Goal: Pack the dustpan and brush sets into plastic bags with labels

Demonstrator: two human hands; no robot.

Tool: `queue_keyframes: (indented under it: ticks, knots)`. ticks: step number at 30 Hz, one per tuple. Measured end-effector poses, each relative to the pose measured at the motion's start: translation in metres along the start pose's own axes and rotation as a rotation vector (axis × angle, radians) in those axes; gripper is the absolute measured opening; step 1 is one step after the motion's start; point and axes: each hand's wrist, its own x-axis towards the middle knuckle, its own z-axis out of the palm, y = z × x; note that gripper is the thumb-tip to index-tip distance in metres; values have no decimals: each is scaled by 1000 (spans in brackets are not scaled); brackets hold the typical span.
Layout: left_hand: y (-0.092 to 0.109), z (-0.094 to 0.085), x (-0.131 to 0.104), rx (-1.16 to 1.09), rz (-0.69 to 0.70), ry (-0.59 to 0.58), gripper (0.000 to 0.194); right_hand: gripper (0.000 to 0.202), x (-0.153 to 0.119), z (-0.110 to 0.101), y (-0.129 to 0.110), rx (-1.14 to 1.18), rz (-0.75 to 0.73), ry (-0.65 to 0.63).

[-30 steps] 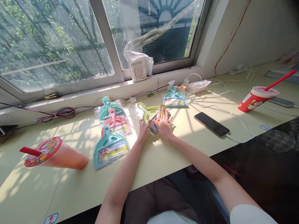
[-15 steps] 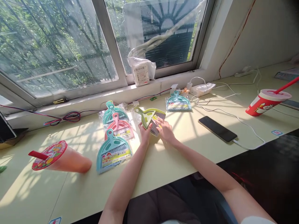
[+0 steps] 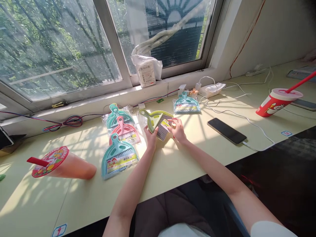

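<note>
A green dustpan-and-brush set (image 3: 152, 120) is tilted above the table in the middle, its handle pointing to the upper left. Grey bristles and a yellow paper label show on its face. My left hand (image 3: 151, 137) is closed around its lower left edge, thumb on the front. At the right side my right hand (image 3: 178, 130) has bent fingers gripping the edge by the label. Just left lie several wrapped sets: a blue one (image 3: 115, 149) in front, a pink one (image 3: 120, 123) behind, and teal (image 3: 114, 109) farthest back. Another teal set (image 3: 184, 97) lies behind to the right.
A drink cup with a red straw (image 3: 74, 165) leans at the left. On the right are a phone (image 3: 227, 130) with a white cable, a red cup (image 3: 274, 104) and a power strip (image 3: 211, 89). A tissue pack (image 3: 147, 75) stands on the windowsill.
My right hand has slid right across the label to the set's right edge, uncovering more of the label. My left hand keeps its hold. The view has shifted slightly.
</note>
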Motion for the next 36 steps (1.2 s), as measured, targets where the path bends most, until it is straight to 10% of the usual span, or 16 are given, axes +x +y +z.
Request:
queue_keyframes:
  ticks: [7, 14, 36]
  knots:
    - [0, -3, 3, 33, 41, 74, 59, 20, 17, -28, 8, 384, 442, -166]
    - [-1, -3, 3, 50, 33, 42, 63, 17, 21, -37, -5, 738, 480, -201]
    - [-3, 4, 1, 43, 7, -52, 64, 49, 10, -9, 13, 85, 276, 199]
